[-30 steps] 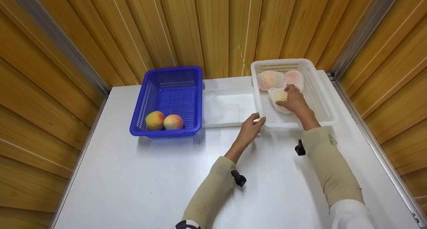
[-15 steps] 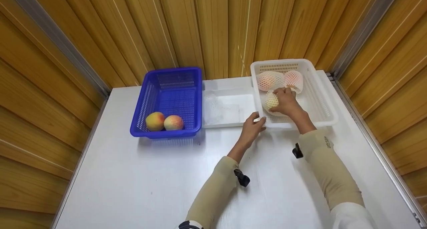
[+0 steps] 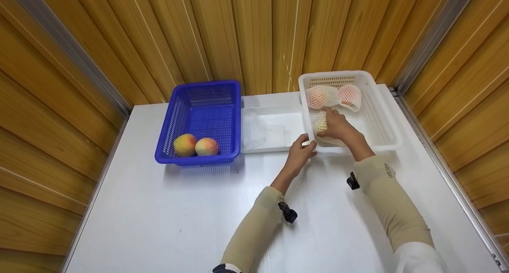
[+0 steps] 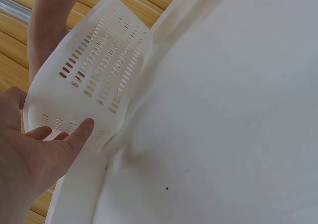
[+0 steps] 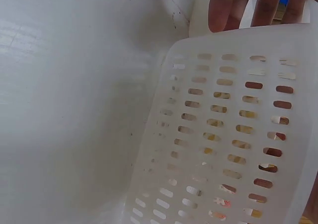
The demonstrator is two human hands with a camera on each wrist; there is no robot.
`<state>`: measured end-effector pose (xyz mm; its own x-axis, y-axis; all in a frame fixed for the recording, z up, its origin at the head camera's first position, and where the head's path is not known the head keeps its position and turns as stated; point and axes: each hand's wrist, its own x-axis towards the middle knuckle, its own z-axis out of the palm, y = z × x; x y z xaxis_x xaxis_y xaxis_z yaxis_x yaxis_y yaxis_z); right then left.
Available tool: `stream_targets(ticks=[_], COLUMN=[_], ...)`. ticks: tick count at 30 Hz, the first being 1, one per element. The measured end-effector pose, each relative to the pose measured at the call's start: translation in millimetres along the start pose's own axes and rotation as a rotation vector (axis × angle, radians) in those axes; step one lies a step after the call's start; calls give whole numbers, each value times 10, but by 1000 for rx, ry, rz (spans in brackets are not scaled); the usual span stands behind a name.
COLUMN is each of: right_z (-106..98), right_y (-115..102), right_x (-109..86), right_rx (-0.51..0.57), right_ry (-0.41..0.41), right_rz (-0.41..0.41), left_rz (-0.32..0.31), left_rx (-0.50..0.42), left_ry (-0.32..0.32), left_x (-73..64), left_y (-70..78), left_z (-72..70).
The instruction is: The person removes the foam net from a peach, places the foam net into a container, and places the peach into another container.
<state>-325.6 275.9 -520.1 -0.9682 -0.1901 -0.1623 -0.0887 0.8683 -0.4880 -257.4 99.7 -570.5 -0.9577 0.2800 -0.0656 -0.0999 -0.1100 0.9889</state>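
In the head view my right hand (image 3: 338,125) reaches into the white basket (image 3: 383,125) and grips a peach in a pale foam net (image 3: 320,122), near the basket's left wall. The hand covers much of that fruit. My left hand (image 3: 299,151) is at the basket's near left corner, thumb and fingers spread around it. From the left wrist, the left hand (image 4: 44,149) shows its thumb close to the slotted wall. The basket wall (image 5: 233,45) fills much of the right wrist view, with parts of the right hand visible through its slots. Behind the held fruit lie more netted peaches (image 3: 350,96).
To the left stands a blue basket (image 3: 236,121) with two bare peaches (image 3: 206,146) at its near end. Between the baskets lies a shallow white tray (image 3: 294,123) holding clear netting or plastic (image 3: 254,129). Wood-patterned walls (image 3: 254,34) enclose the white table (image 3: 159,213).
My right hand has moved left and slightly toward me with the netted peach, away from the other netted fruit. The left hand has stayed at the corner.
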Motion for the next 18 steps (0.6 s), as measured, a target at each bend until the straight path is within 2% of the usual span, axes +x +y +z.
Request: stream_targets(ticks=[4, 10, 18], right_z=[27, 59, 89], right_y=[-2, -2, 5], right_x=[18, 45, 103], right_rx=[-56, -36, -73], right_ry=[-44, -82, -43], right_rz=[-1, 16, 4], left_rz=[-6, -14, -19], left_rx=[-2, -14, -12], left_ry=[2, 3, 12], left_x=[5, 13, 28], left_y=[-15, -23, -36], left_z=[-5, 0, 6])
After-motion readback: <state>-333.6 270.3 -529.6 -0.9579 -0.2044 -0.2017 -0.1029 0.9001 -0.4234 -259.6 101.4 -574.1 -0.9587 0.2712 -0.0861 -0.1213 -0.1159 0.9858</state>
